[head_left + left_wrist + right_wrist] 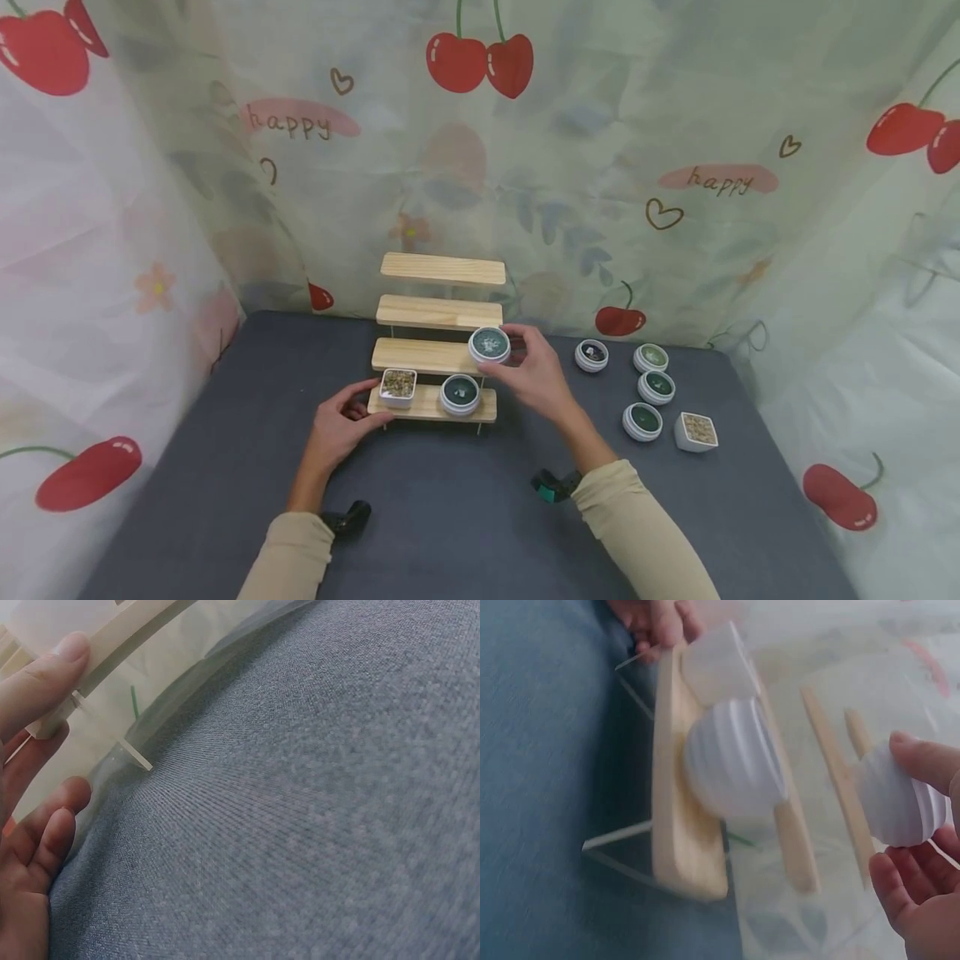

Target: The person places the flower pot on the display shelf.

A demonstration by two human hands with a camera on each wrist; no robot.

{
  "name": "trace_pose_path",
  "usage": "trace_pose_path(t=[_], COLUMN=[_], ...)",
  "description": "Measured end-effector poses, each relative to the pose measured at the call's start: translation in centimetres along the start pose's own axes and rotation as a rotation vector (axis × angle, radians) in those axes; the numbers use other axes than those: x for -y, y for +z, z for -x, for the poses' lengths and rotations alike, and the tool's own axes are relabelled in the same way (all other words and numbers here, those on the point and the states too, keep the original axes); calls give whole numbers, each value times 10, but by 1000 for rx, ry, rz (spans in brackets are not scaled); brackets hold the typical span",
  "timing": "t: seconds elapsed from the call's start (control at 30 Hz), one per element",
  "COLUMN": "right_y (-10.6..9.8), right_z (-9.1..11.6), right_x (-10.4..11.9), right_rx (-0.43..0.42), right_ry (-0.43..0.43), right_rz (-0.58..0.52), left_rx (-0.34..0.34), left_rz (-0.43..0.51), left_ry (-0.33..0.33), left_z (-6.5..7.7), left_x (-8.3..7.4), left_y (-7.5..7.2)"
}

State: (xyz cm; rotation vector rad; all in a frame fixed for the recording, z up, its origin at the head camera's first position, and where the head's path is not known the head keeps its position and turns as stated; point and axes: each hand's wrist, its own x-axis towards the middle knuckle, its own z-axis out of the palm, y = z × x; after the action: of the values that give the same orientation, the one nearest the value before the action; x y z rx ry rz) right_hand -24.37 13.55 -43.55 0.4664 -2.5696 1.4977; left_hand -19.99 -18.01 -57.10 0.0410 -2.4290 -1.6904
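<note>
My right hand [537, 372] holds a small round white pot [490, 343] with green filling, thumb and fingers at its sides. In the head view, the pot overlaps the right part of a tiered wooden display stand [408, 356]. At the left end of the stand's lowest board, my left hand [339, 423] grips the wood, thumb [46, 681] along the edge and a finger below. On that board sit a square white pot [397, 387] of brownish grains and a round ribbed white pot [733, 759] with dark green filling.
Right of the stand, several round white pots [642, 422] and another square pot [696, 432] sit on the dark cloth-covered table [465, 517]. A printed curtain [570, 125] with cherries hangs close behind the stand and along both sides.
</note>
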Motion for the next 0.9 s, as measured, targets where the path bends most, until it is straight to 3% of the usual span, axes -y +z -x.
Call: trace_pose_path(t=[0.5,0.9], right_y=[51,81], right_z=[-24,-36], right_x=[26,44], right_rx=[125,209], right_ry=[-76,-13], right_rz=[3,-8], left_rx=[5,9], left_rz=[3,-43], left_ry=[-1,-19], left_z=[-3,-2], left_x=[-3,0], left_y=[1,-1])
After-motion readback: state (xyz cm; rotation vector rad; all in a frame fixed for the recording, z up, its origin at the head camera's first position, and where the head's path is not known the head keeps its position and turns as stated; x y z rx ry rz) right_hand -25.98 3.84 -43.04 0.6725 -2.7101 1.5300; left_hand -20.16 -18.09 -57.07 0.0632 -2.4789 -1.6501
